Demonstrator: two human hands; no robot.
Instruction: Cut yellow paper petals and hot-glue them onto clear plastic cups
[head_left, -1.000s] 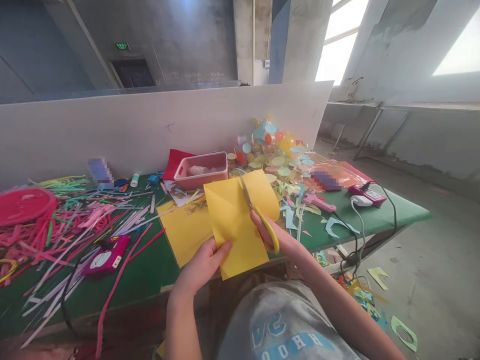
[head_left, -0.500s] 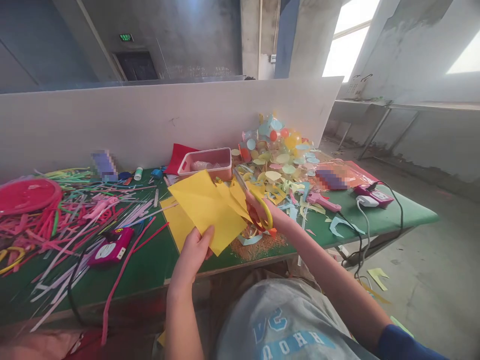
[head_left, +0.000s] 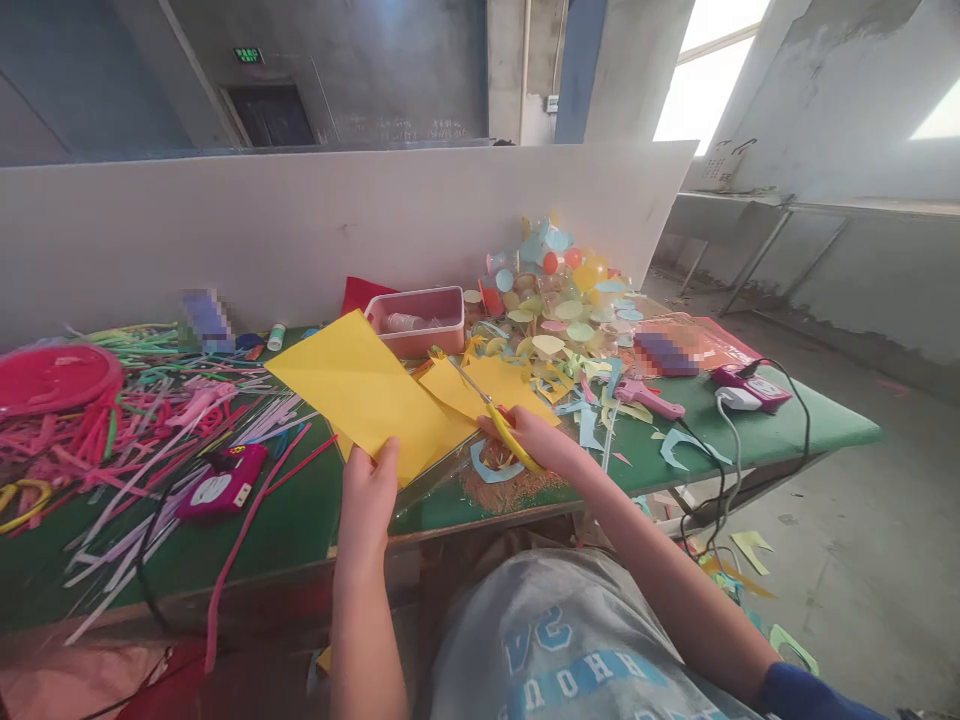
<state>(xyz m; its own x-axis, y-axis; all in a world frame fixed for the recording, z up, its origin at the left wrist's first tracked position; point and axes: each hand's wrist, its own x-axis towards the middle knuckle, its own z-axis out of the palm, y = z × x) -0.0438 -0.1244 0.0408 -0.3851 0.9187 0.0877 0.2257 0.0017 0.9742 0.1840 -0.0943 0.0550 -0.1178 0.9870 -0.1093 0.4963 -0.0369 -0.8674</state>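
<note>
A yellow sheet of paper [head_left: 356, 390] is pinched at its lower edge by my left hand [head_left: 370, 495], thumb on top. My right hand [head_left: 536, 440] grips scissors [head_left: 512, 440] by their yellow handle, and the blades point up and left. Beneath the blades is a smaller yellow paper piece [head_left: 517, 380], just right of the sheet; whether it is fully apart from the sheet I cannot tell. Brown crumbs [head_left: 510, 493] and a light-blue paper offcut [head_left: 480, 462] lie on the table below my right hand.
A pink plastic bin [head_left: 420, 343] stands behind the sheet. Paper discs and balloons [head_left: 570, 280] pile up at the back right. Pink and white strips [head_left: 180, 450] and a purple device [head_left: 223, 482] cover the left. A pink glue gun [head_left: 651, 398] lies right, its cord hanging off the green table [head_left: 817, 425].
My left hand has drawn the yellow sheet left and slightly down. The scissors have moved a little left and turned flatter, and the smaller yellow piece shows more plainly beside the sheet.
</note>
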